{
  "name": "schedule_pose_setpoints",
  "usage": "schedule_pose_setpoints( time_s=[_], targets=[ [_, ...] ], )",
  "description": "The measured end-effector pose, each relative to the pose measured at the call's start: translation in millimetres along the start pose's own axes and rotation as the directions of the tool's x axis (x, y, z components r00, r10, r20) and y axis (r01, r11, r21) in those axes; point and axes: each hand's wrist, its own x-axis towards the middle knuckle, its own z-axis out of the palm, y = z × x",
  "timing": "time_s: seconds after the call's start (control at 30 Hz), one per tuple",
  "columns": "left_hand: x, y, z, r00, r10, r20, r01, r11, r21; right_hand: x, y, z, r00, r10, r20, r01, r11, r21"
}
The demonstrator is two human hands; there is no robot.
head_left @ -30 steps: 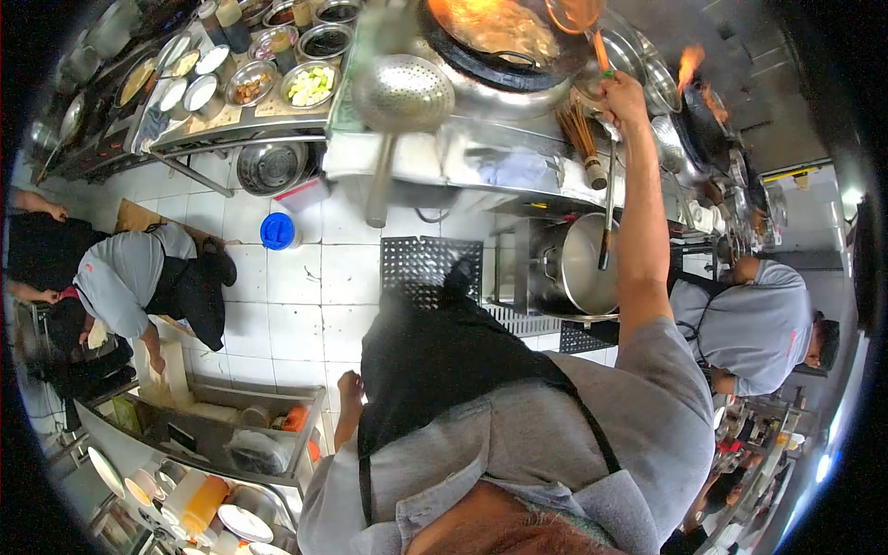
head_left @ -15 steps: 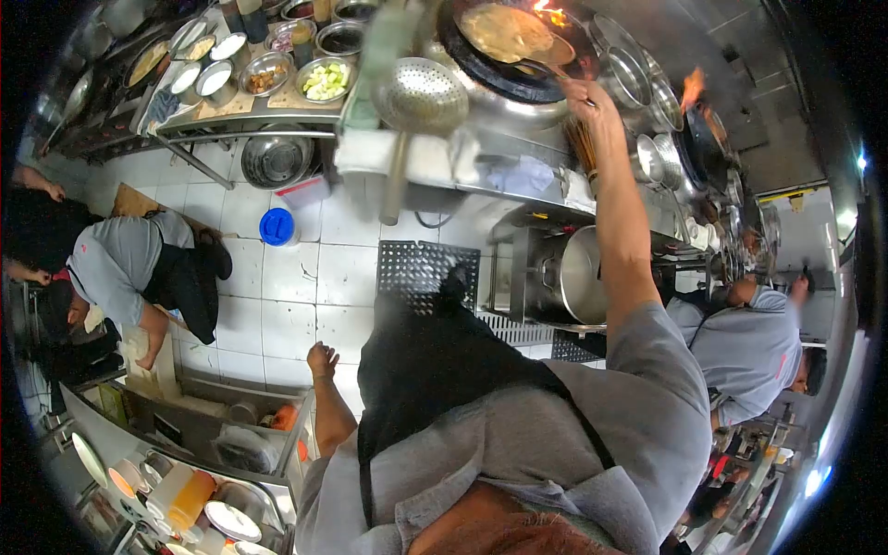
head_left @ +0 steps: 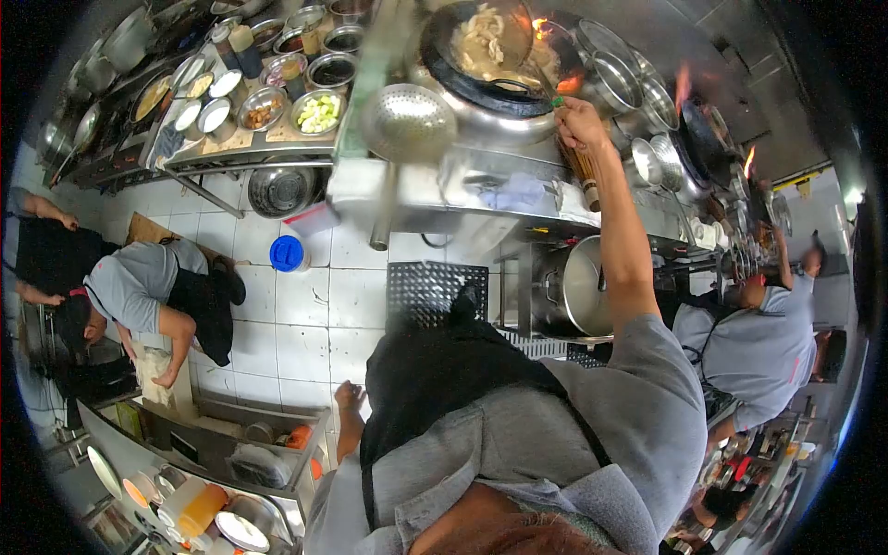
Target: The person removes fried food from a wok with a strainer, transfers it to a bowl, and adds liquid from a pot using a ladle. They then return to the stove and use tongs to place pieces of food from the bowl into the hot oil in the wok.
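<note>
My right hand (head_left: pixel 578 120) is stretched out over the stove and grips the handle of a ladle (head_left: pixel 518 42). The ladle's bowl reaches into the black wok (head_left: pixel 490 79), which holds pale strips of food. Small flames (head_left: pixel 546 28) lick at the wok's far rim. My left hand (head_left: pixel 350 398) hangs at my side beside my black apron, fingers loosely bent, holding nothing. It is near a low metal shelf (head_left: pixel 231 416).
A perforated skimmer (head_left: pixel 407 120) leans on the stove's front edge. Bowls of ingredients (head_left: pixel 277 92) fill the counter at left. Below are a steel basin (head_left: pixel 277 190), a blue-lidded tub (head_left: pixel 289 252) and a large pot (head_left: pixel 573 287). Co-workers stand left (head_left: pixel 139 287) and right (head_left: pixel 749 351).
My right hand has come down from holding the ladle high and now works it inside the wok. My left hand swung out and back to my side.
</note>
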Motion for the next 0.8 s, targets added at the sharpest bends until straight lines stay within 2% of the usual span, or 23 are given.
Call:
schedule_pose_setpoints(
  time_s=[0.1, 0.2, 0.27, 0.3, 0.37, 0.43, 0.47, 0.57, 0.63, 0.7, 0.77, 0.8],
  targets=[
    [-10.3, -16.1, 5.7, 0.998, -0.015, 0.062, 0.009, 0.995, 0.099, -31.4, -11.9, -1.3, 0.995, -0.098, -0.003, 0.092, 0.944, -0.317],
    [-3.9, -14.9, 16.6, 0.987, 0.059, 0.147, -0.098, 0.959, 0.267, -59.0, -22.7, -5.5, 0.964, -0.245, -0.099, 0.183, 0.89, -0.418],
    [3.9, -6.2, 24.8, 0.961, 0.148, 0.232, -0.233, 0.887, 0.399, -75.3, -32.5, -7.1, 0.938, -0.33, -0.111, 0.272, 0.894, -0.356],
    [8.7, -0.4, 29.0, 0.963, 0.135, 0.233, -0.213, 0.91, 0.355, -80.7, -36.6, -7.3, 0.921, -0.371, -0.119, 0.318, 0.891, -0.324],
    [13.8, 9.8, 35.3, 0.985, 0.047, 0.168, -0.078, 0.98, 0.181, -83.6, -37.2, -2.8, 0.933, -0.338, -0.125, 0.281, 0.9, -0.333],
    [24.9, 27.2, 46.7, 0.977, -0.199, -0.082, 0.184, 0.97, -0.16, -83.0, -31.2, 8.1, 0.942, -0.288, -0.175, 0.206, 0.903, -0.377],
    [28.0, 34.6, 45.8, 0.981, -0.183, -0.067, 0.175, 0.979, -0.104, -80.1, -28.2, 12.3, 0.97, -0.21, -0.125, 0.153, 0.921, -0.358],
    [30.1, 50.9, 42.8, 0.99, -0.14, -0.033, 0.136, 0.983, -0.121, -50.1, -9.4, 2.4, 0.999, 0.014, 0.042, -0.005, 0.98, -0.198],
    [23.1, 55.4, 43.4, 0.991, -0.103, -0.084, 0.093, 0.989, -0.117, -64.5, -18.5, 5.5, 0.994, -0.092, -0.054, 0.075, 0.963, -0.261],
    [12.6, 55.2, 43.3, 0.984, -0.127, -0.121, 0.113, 0.986, -0.119, -84.6, -24.1, 11.6, 0.976, -0.172, -0.135, 0.126, 0.948, -0.294],
    [6.6, 54.7, 46.5, 0.977, -0.151, -0.152, 0.134, 0.984, -0.113, -94.4, -23.2, 12.8, 0.966, -0.216, -0.14, 0.177, 0.952, -0.251],
    [19.8, 37.7, 33.8, 0.978, -0.197, -0.064, 0.186, 0.972, -0.145, -93.4, -16.6, 11.1, 0.967, -0.217, -0.137, 0.178, 0.952, -0.25]
  ],
)
